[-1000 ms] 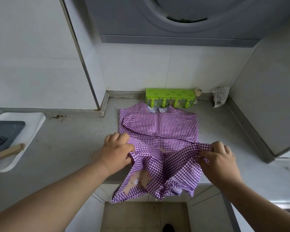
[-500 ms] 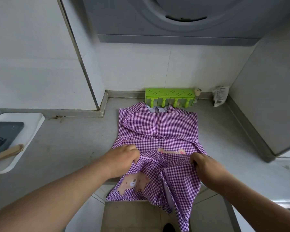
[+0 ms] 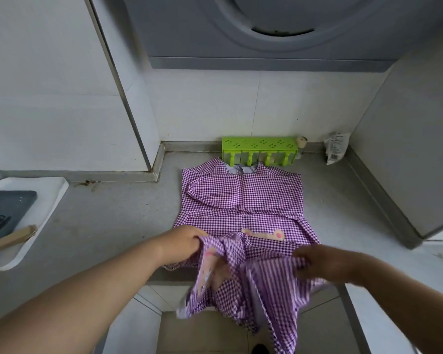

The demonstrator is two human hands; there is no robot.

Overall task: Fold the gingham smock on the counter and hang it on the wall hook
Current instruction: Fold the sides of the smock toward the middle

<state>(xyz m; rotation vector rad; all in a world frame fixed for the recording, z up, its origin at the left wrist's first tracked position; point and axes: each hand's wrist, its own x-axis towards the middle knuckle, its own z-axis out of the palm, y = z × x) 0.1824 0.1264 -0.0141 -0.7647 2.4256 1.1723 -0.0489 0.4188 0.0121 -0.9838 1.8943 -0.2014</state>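
Note:
The purple-and-white gingham smock [image 3: 242,200] lies on the grey counter [image 3: 108,221], collar towards the back wall. Its upper part is flat, with one sleeve folded across the chest. A pale pink patch shows near its middle. The lower part is bunched and hangs over the counter's front edge. My left hand [image 3: 182,242] grips the bunched cloth at the left side. My right hand [image 3: 327,261] grips the cloth at the right side, blurred by motion. No wall hook is in view.
A green perforated rack [image 3: 260,150] stands against the back wall right behind the collar. A small plastic packet [image 3: 336,150] leans in the back right corner. A white tray [image 3: 28,221] at the left holds a dark flat object and a wooden stick. A grey appliance hangs overhead.
The lower part of the smock, held up a second ago, has dropped further over the counter's edge. Both hands have moved towards me and lower, still holding the cloth.

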